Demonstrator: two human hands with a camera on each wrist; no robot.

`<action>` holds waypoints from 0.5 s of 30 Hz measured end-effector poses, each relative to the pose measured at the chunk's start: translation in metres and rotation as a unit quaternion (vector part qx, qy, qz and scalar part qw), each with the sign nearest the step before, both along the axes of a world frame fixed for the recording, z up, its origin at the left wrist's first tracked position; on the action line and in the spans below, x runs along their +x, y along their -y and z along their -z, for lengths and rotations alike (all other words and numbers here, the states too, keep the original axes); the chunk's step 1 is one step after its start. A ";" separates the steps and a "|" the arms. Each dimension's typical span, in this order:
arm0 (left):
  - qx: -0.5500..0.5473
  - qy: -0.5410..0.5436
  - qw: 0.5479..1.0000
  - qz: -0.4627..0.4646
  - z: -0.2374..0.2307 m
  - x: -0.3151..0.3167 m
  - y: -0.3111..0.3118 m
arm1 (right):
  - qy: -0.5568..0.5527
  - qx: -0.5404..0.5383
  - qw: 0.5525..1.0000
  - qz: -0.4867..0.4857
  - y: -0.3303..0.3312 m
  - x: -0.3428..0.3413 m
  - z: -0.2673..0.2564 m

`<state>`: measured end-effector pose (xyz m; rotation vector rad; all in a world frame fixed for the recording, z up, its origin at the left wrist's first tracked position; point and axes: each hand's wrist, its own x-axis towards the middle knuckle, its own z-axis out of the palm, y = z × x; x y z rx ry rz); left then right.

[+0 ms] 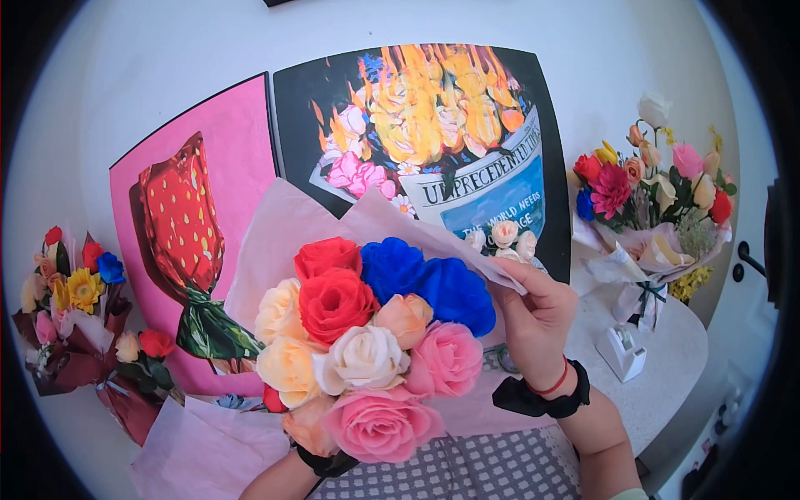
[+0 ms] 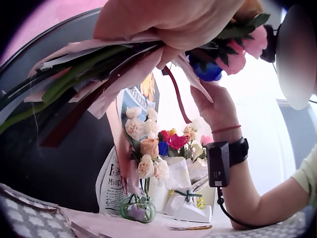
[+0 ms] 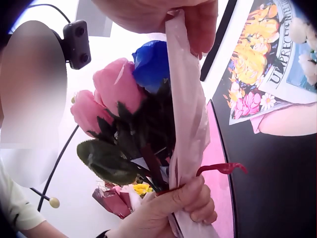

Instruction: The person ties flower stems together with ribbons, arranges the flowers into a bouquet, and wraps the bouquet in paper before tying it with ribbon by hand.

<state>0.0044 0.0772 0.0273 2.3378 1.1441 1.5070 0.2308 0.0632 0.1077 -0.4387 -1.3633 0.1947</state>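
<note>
A bouquet of artificial roses [image 1: 367, 358] in red, blue, pink, white and cream fills the middle of the head view. Pale pink wrapping paper [image 1: 287, 229] rises behind the blooms. My left hand [image 3: 181, 208] grips the wrapped stems below the flowers, and the bouquet hides it in the head view. Bare green stems [image 2: 74, 82] stick out past this hand in the left wrist view. From beside its thumb runs a dark red ribbon [image 3: 223, 168]. At the bouquet's right side my right hand [image 1: 537, 317] pinches the paper's upper edge between thumb and fingers.
Two paintings [image 1: 200, 225] lean on the wall behind. Wrapped bouquets stand at left [image 1: 83, 308] and right [image 1: 654, 200]. A white tape dispenser [image 1: 621, 354], a glass vase of pale flowers [image 2: 137, 208], and scissors [image 2: 190, 228] are on the table. A loose pink sheet [image 1: 208, 446] lies front left.
</note>
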 end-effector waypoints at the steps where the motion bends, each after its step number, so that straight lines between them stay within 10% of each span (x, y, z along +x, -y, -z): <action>1: -0.004 0.005 1.000 0.002 0.004 -0.004 0.002 | 0.015 0.016 1.000 0.022 0.001 0.000 0.000; 7: -0.029 0.041 0.999 0.008 0.000 0.003 0.000 | -0.050 -0.075 0.981 -0.173 0.005 -0.001 -0.017; 15: -0.056 0.081 0.995 0.009 -0.022 0.016 -0.007 | 0.107 -0.225 0.963 -0.100 0.008 0.022 -0.021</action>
